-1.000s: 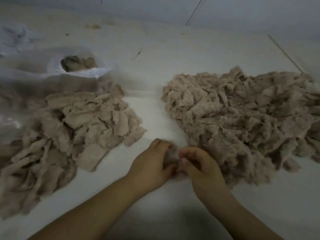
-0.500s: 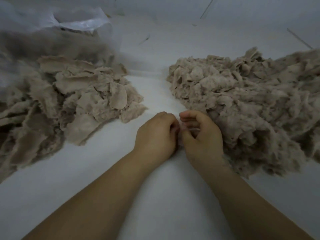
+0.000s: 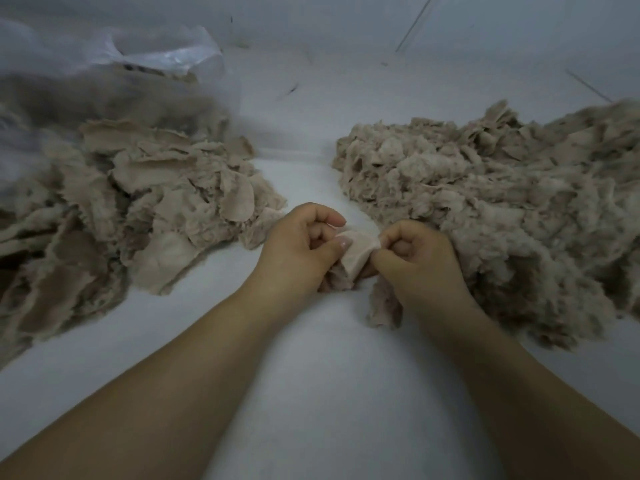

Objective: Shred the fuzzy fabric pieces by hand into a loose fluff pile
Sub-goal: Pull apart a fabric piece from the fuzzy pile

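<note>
A small beige fuzzy fabric piece [image 3: 356, 252] is stretched between both hands at the centre of the white surface. My left hand [image 3: 298, 251] pinches its left edge with thumb and curled fingers. My right hand [image 3: 415, 258] pinches its right edge, and a fluffy strand [image 3: 382, 308] hangs below that hand. A heap of flat, unshredded fabric pieces [image 3: 138, 209] lies to the left. A big loose fluff pile [image 3: 502, 209] lies to the right, touching my right hand.
A clear plastic bag [image 3: 104, 64] holding more beige fabric sits at the back left, behind the flat pieces. The white surface [image 3: 311, 393] stretches between the two heaps and toward me. White walls close off the back.
The hands have drawn slightly apart, and the fabric piece between them now shows. The view has tilted down and closer, so both heaps look larger.
</note>
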